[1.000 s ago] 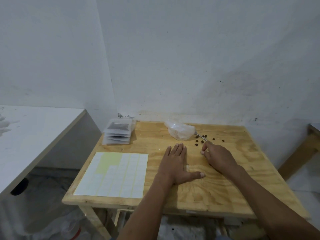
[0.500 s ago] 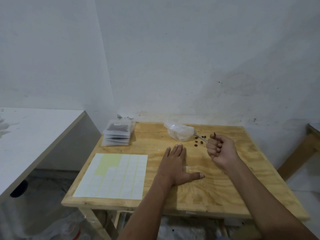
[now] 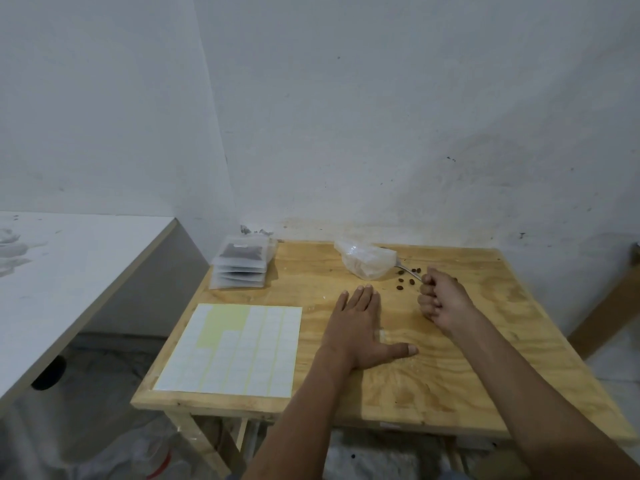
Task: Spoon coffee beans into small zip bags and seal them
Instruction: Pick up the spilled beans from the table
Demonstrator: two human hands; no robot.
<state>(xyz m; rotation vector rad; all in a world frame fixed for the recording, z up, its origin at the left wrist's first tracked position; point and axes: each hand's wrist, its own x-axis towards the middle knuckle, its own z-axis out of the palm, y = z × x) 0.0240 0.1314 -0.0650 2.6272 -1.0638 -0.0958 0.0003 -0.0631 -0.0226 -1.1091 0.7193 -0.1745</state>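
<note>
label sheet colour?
Label sheet: white labels on pale yellow backing, bare where labels are peeled near the top. Head view.

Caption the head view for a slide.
Left hand flat on the plywood table, right hand gripping a spoon amid spilled coffee beans.

table (image 3: 450, 375): light tan plywood w/ swirly grain
label sheet (image 3: 235, 348): white grid, pale yellow patch top-left
coffee beans (image 3: 403, 282): dark brown
zip bags stack (image 3: 242, 268): clear, dark brown fill
spoon (image 3: 408, 270): silver
wall (image 3: 381, 116): white-grey, few dark specks
</note>
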